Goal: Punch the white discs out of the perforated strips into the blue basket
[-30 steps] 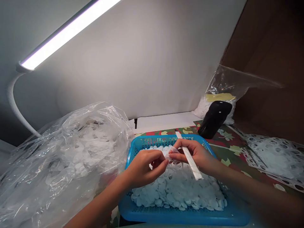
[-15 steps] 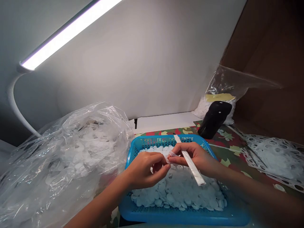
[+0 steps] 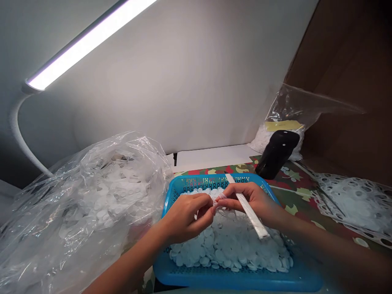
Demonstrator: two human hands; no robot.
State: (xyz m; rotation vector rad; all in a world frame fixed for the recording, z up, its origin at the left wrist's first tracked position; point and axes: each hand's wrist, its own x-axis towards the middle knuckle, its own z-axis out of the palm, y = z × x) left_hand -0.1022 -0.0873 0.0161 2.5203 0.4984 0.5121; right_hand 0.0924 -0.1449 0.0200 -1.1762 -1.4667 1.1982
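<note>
My left hand (image 3: 191,216) is closed in a pinch above the blue basket (image 3: 235,281), its fingertips meeting those of my right hand. Between them is a small thin whitish piece (image 3: 219,198), perhaps one of the discs; its outline is mostly hidden. My right hand (image 3: 245,200) also holds a white-wrapped stick (image 3: 251,215) with a dark thin tip, which slants across the palm with its tip pointing away from me. White plastic discs (image 3: 226,245) are heaped in the basket below both hands.
Left of the basket lies a large clear bag (image 3: 107,196) of white pieces. A black object (image 3: 277,153) leans behind the basket at the right, before another bag (image 3: 260,139). Perforated white sheets (image 3: 352,200) lie far right. A lamp (image 3: 88,45) hangs above.
The fingertips of both hands have drawn closer around the small piece. The white-wrapped stick's near end has shifted slightly right. The basket and bags have stayed put.
</note>
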